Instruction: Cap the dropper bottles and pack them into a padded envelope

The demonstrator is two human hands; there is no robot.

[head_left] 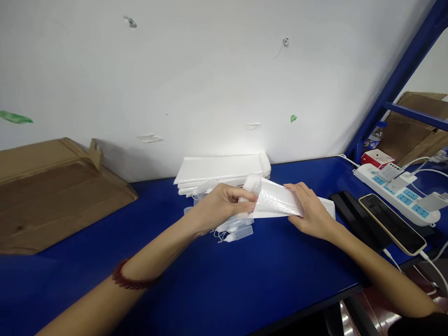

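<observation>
A white bubble mailer [276, 198] is held above the blue table between both my hands. My left hand [231, 200] pinches the mailer's left end near its mouth, where the bubble lining shows; whether the fingers also hold something inside is hidden. My right hand [306, 210] grips it around the middle, thumb below and fingers on top. Beneath my left hand lie several small clear plastic bottles [243, 233] with white caps and thin strings, partly covered by the hand. A stack of white bubble mailers [222, 169] rests behind them against the wall.
A brown cardboard box [52, 200] takes up the left of the table [210, 289]. On the right are a black phone [359, 219], a phone in a pale case [392, 224], a white power strip [399, 193] with chargers and cables, and a red-and-white box [378, 158]. A blue metal frame [392, 79] rises there.
</observation>
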